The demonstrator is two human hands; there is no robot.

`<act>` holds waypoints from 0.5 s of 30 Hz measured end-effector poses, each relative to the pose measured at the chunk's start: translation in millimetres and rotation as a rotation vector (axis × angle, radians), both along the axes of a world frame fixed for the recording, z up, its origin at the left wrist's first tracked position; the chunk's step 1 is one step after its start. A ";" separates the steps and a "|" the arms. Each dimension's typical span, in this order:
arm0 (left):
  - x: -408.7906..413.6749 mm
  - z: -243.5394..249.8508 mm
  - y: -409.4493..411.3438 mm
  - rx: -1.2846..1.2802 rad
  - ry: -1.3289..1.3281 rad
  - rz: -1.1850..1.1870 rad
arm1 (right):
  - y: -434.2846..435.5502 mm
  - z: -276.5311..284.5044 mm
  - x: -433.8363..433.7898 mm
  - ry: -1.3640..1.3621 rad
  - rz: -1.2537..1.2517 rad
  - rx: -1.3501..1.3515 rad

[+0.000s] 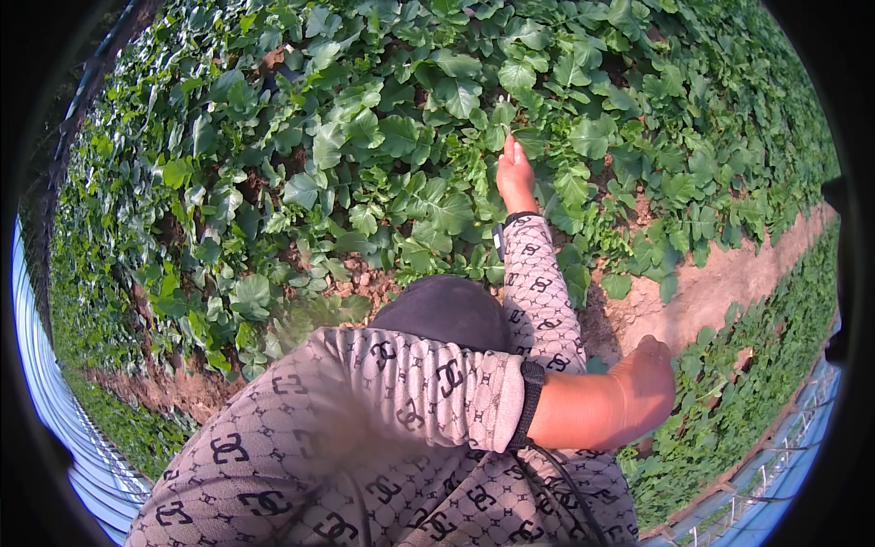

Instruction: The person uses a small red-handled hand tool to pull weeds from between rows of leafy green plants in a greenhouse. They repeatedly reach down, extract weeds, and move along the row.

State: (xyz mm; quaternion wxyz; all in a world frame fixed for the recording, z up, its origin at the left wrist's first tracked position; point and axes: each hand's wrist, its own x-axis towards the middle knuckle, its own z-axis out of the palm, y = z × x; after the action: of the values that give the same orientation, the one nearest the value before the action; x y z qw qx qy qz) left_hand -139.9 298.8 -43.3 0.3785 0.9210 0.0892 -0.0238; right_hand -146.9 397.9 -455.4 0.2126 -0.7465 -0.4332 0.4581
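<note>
My right hand (514,171) reaches out among green, lobed-leaved plants (454,212), its fingers close together. A thin pale stem (506,128) shows at the fingertips; whether they grip it is unclear. A dark band with a small device (499,243) is at that wrist. My left arm crosses towards the right, its patterned sleeve (444,393) pushed up the forearm. Bent at the wrist, my left hand (646,390) is over the edge of a bare soil strip; its fingers are mostly hidden.
A dark rounded surface (444,311), perhaps a clothed knee, is below the plants. Bare soil (718,280) runs between the leafy bed and lower green plants (724,410) at right. Blue-white sheeting (75,444) curves along the left edge, with a blue structure (772,472) at lower right.
</note>
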 end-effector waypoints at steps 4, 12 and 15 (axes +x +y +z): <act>8.0 -6.9 -7.5 0.036 -0.033 0.082 | -42.1 9.9 -14.1 0.006 0.055 0.013; 32.4 -18.0 -29.7 0.039 -0.078 0.041 | -93.7 55.4 -12.7 -0.091 0.244 0.020; 34.6 -25.5 -34.4 0.112 -0.047 0.000 | -103.8 59.6 -6.5 -0.049 0.253 0.187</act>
State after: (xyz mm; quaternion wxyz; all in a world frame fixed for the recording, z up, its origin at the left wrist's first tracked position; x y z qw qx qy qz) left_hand -105.3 264.4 -68.8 0.3282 0.9411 0.0816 0.0031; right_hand -153.4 294.0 -395.8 0.2112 -0.6739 -0.5698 0.4203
